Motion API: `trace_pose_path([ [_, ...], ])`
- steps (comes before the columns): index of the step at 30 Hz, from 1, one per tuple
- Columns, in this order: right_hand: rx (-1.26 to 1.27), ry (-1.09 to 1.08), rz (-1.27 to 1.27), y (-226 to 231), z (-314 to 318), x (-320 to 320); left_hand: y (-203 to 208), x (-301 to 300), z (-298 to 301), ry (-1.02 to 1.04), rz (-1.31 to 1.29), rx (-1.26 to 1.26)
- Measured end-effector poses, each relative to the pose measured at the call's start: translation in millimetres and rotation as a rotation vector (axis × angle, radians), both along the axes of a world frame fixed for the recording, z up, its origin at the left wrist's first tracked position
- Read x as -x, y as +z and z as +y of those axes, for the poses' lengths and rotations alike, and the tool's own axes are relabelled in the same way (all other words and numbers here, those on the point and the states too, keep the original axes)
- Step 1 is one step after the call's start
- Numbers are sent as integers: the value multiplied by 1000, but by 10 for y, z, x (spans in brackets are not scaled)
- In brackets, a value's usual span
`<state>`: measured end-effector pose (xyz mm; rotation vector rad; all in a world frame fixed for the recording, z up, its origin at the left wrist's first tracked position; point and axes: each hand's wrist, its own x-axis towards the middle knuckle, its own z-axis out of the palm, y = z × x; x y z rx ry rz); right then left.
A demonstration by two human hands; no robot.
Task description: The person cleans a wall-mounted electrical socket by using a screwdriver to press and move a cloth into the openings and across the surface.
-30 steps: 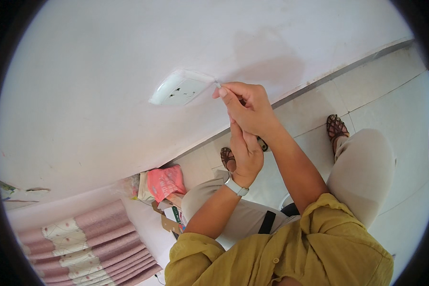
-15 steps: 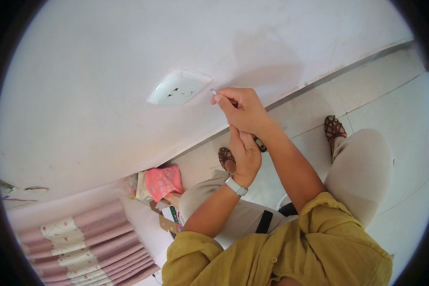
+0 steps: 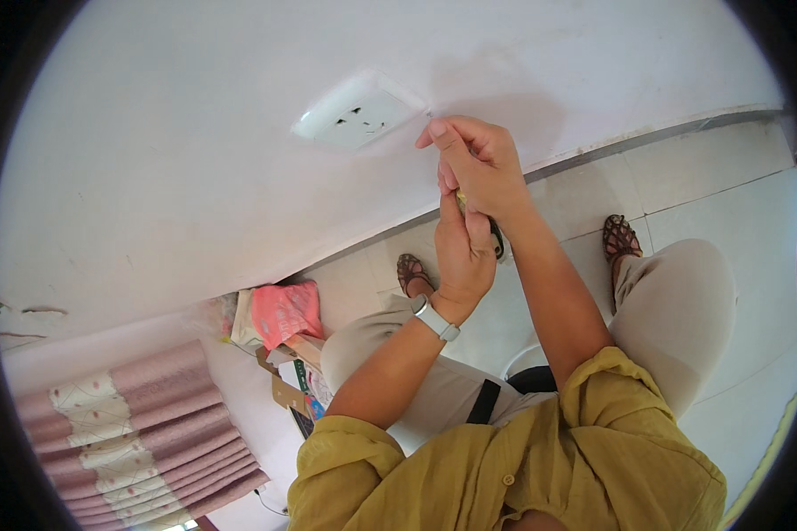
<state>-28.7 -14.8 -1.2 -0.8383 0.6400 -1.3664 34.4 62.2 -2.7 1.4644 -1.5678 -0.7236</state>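
A white wall socket (image 3: 352, 133) with dark slots is set in the pale wall ahead. My right hand (image 3: 487, 168) is closed, thumb and forefinger together just off the socket's right corner. A tiny light-coloured piece (image 3: 428, 114) shows at the fingertips, too small to name. Below it and close against it, my left hand (image 3: 465, 257) is wrapped round a dark tool (image 3: 497, 241). A bit of yellow shows between the two hands. My fingers hide most of this tool, so its kind is unclear. A watch with a pale band (image 3: 435, 319) is on my left wrist.
A grey skirting strip (image 3: 593, 154) runs between wall and tiled floor (image 3: 717, 168). At the lower left are a pink bag (image 3: 285, 314), an opened cardboard box (image 3: 288, 394) and a pink curtain (image 3: 173, 398). My legs and sandalled feet are below my arms.
The view has shifted, and the socket appears farther right and higher. My right fingertips are slightly nearer its corner, and the small piece shows less. Yellow now shows between my hands.
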Motion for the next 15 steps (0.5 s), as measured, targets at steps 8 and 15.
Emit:
trace_pose_path([
  [8,23,-53,-39,63,-110,32,66,56,-58,26,-105,-14],
  [15,216,-159,121,-22,-144,37,15,98,-8,22,4,11],
])
